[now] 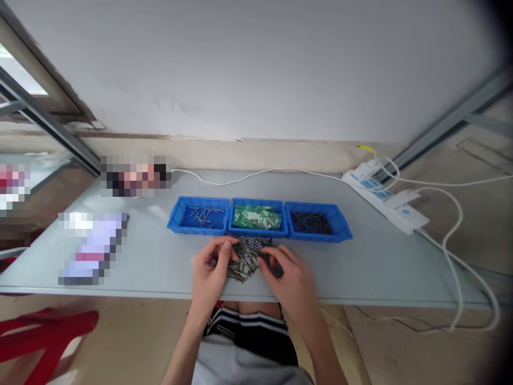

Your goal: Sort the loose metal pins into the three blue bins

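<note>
A loose pile of nails or screws (246,259), silver with some dark and brassy ones, lies on the table close to me. At its left edge my left hand (213,264) is closed, thumb pressed to forefinger; anything between them is too small to name. My right hand (290,272) is at the right edge of the pile with thumb and fingertips drawn together; what they grip among the metal pieces cannot be made out. Behind the pile, three blue bins stand in a row: the left bin (176,224) with a few silver nails (202,215), the middle with green-and-white packets (256,216), the right with dark screws (312,222).
A white power strip (385,198) with white cables lies at the right of the grey table (377,272). Two blurred-out items, one a phone-like slab (96,248), are at the left. A wall closes off the back; a red stool (52,337) stands below left.
</note>
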`<control>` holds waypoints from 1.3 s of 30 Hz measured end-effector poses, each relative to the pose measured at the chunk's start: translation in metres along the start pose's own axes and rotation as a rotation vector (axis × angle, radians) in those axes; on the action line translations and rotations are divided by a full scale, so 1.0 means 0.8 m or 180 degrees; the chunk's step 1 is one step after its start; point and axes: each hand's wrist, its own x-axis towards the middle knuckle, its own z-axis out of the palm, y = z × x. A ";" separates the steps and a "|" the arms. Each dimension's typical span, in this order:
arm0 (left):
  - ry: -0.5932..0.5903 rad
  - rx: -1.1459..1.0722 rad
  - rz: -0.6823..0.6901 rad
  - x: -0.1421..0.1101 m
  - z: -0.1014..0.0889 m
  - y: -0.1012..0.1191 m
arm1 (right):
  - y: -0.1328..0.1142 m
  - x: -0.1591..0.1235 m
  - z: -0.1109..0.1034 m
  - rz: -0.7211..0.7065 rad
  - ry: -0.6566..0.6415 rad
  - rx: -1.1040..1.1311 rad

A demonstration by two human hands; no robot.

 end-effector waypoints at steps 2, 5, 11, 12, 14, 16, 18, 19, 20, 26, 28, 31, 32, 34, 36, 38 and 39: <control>-0.0036 0.0006 0.0014 0.000 0.000 0.001 | -0.003 -0.002 0.007 0.0073 -0.0169 -0.0081; -0.0066 0.0015 0.0022 0.001 0.000 0.002 | 0.001 0.003 0.008 0.0096 -0.0313 -0.0070; -0.0108 0.0064 -0.0020 0.001 0.002 -0.001 | -0.001 0.008 0.013 0.0061 -0.0206 0.0224; -0.0125 0.0052 -0.0026 0.001 0.003 -0.001 | -0.004 0.009 0.015 0.0074 -0.0127 0.0365; -0.0187 0.0005 -0.0023 0.002 0.003 -0.002 | -0.013 0.012 0.019 0.0088 0.0014 0.0686; -0.0323 -0.0002 0.0014 0.003 0.004 -0.002 | -0.023 0.017 0.023 0.0059 0.0122 0.0972; -0.0457 0.0097 0.0122 0.004 0.004 -0.002 | -0.030 0.022 0.027 0.0009 0.0186 0.1171; -0.0491 0.0168 0.0207 0.005 0.004 -0.003 | -0.032 0.024 0.029 -0.0015 0.0193 0.1238; -0.0482 0.0230 0.0302 0.005 0.004 -0.003 | -0.033 0.025 0.030 -0.0032 0.0196 0.1284; -0.0340 0.0237 0.0595 0.006 0.004 -0.009 | -0.028 0.024 0.033 -0.0134 0.0182 0.1316; -0.0366 0.0248 0.0611 0.006 0.004 -0.009 | -0.028 0.021 0.032 -0.0097 0.0168 0.1346; -0.0311 0.0329 0.0504 0.004 0.003 -0.008 | -0.029 0.019 0.028 0.0024 0.0112 0.1419; -0.0279 0.0335 0.0434 0.003 0.003 -0.008 | -0.030 0.018 0.027 0.0074 0.0107 0.1439; -0.0254 0.0280 0.0275 0.002 0.003 -0.008 | -0.030 0.017 0.025 0.0166 0.0107 0.1480; -0.0271 0.0195 0.0166 0.002 0.003 -0.009 | -0.030 0.017 0.024 0.0236 0.0098 0.1513; -0.0305 0.0170 0.0138 0.002 0.004 -0.009 | -0.030 0.017 0.023 0.0272 0.0066 0.1520; -0.0317 0.0193 0.0146 0.002 0.005 -0.009 | -0.030 0.017 0.022 0.0283 0.0054 0.1516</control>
